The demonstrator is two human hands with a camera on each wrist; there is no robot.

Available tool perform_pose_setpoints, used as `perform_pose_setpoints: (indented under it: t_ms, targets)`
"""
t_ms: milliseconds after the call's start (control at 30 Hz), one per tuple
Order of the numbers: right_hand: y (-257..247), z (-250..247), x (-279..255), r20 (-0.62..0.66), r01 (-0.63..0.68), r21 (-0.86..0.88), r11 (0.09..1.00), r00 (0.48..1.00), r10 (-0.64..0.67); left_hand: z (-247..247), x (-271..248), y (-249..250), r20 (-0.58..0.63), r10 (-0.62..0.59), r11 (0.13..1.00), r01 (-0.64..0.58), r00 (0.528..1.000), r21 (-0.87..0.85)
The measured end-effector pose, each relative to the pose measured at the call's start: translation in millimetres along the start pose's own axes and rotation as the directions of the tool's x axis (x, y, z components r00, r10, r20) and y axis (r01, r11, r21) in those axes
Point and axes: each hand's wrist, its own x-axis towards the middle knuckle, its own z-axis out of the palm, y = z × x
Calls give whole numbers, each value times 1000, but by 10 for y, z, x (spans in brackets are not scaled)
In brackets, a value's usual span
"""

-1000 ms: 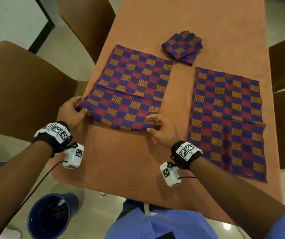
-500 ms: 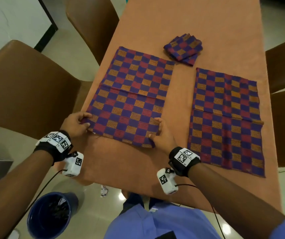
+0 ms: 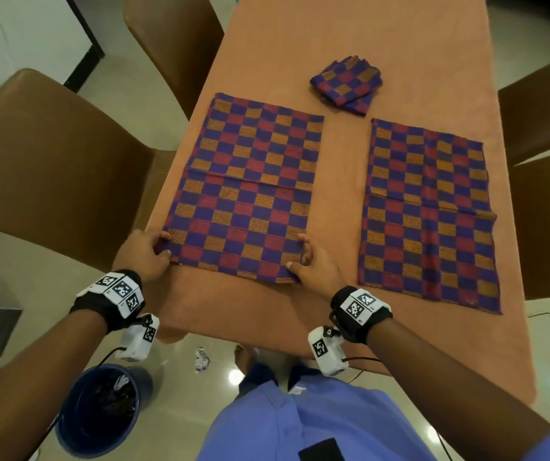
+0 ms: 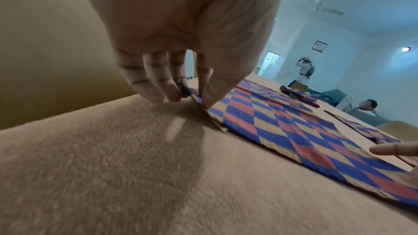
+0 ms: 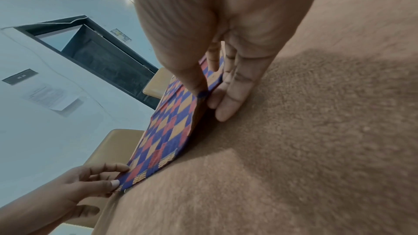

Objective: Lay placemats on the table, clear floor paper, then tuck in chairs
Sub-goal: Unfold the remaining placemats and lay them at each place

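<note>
A checked blue, red and orange placemat [image 3: 250, 188] lies spread on the left half of the brown table [image 3: 340, 44]. My left hand [image 3: 147, 252] pinches its near left corner [image 4: 196, 98], and my right hand [image 3: 313, 266] pinches its near right corner [image 5: 203, 94]. A second placemat [image 3: 430, 211] lies flat on the right half. Further back sits a folded stack of placemats [image 3: 347, 83]. A crumpled piece of paper [image 3: 202, 359] lies on the floor under the table's near edge.
A brown chair [image 3: 50, 168] stands pulled out at the left, with another [image 3: 174, 41] behind it. Two more chairs [image 3: 546, 194] stand at the right. A blue bin [image 3: 100, 410] stands on the floor at my lower left.
Both hands have drawn the left placemat toward the near edge and squared it with the table; it now lies flatter and straighter.
</note>
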Motion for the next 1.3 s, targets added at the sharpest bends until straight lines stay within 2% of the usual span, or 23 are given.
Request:
perform_pose_setpoints:
  t_ms: [100,167,267,367,500,667,767,867,967,1067,1233,1300]
  targets:
    - [-4,-109,-120,-64,11,-77,997,998,-16,-4,-29,108,-108,63,976,-39,992,212]
    - [41,-283,-258,-153,43,-251,967,985,-83,70,-93,300,-127,171,963,-139,977,230]
    - [203,-638,-516,-269,91,-454,886,934,-234,343,-259,671,-52,352,921,-335,935,198]
    - [481,-1085,-761,-330,29,-602,798,901,-281,714,-472,1086,60,467,875,-471,882,117]
    - [868,-1774,-997,-360,-103,-759,643,889,-282,1181,-725,1725,182,583,784,-607,792,128]
    - [1245,-2506,-1213,-287,-134,-874,467,918,-274,1650,-941,2402,212,681,661,-713,701,232]
    - [1367,-2774,-1201,-200,-36,-879,476,934,-298,1891,-965,2593,242,655,690,-697,716,194]
    - [1439,-2925,-1163,-77,87,-894,440,937,-341,2088,-947,2655,207,632,729,-664,747,168]
    - [1497,-3026,-1144,13,190,-889,416,920,-393,2164,-982,2759,162,602,740,-623,782,253]
    - [1543,-3106,-1126,73,253,-887,386,903,-423,2182,-1047,2872,140,592,716,-598,794,360]
    - [1510,-3210,-1116,95,264,-831,490,935,-343,2139,-1082,2986,120,560,712,-549,820,438]
    - [1511,-3228,-1156,88,274,-765,582,941,-328,2124,-1135,3003,105,551,730,-539,828,420]
